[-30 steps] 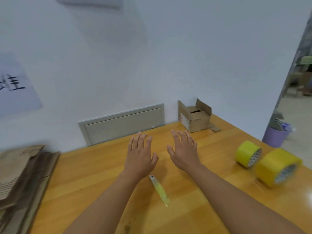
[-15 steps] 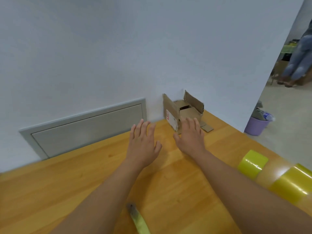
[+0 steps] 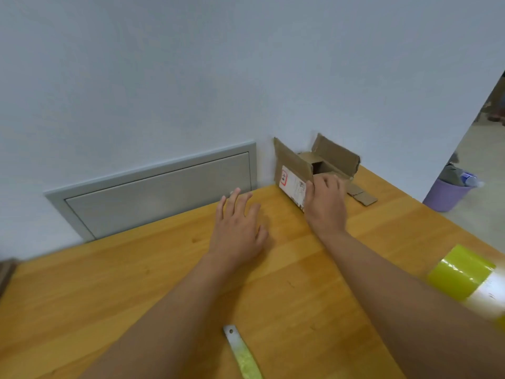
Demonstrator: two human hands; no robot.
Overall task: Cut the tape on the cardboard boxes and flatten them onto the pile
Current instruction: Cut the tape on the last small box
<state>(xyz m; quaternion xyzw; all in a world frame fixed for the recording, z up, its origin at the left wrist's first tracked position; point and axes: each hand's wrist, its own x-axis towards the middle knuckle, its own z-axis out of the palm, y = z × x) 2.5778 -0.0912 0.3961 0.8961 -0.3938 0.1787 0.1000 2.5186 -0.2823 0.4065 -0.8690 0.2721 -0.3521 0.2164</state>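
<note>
1. Yellow-handled cutter (image 3: 241, 354): on the worktop (image 3: 109, 291), nearest, between the forearms, ungripped.
2. Left hand (image 3: 237, 228): fingers spread, holding nothing, short of the box.
3. Right hand (image 3: 325, 201): nearer, fingers curled on the box's near edge.
4. Cardboard box (image 3: 297, 173): farthest, ahead-right by the wall, flaps up.

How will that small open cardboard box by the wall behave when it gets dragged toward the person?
The cardboard box probably slides easily: it is small and the table looks smooth. It is likely light, since the visible opening looks empty. Its raised flaps are creased, so they may flex rather than take load. The right hand grips its near corner, which could make it pivot.
</note>
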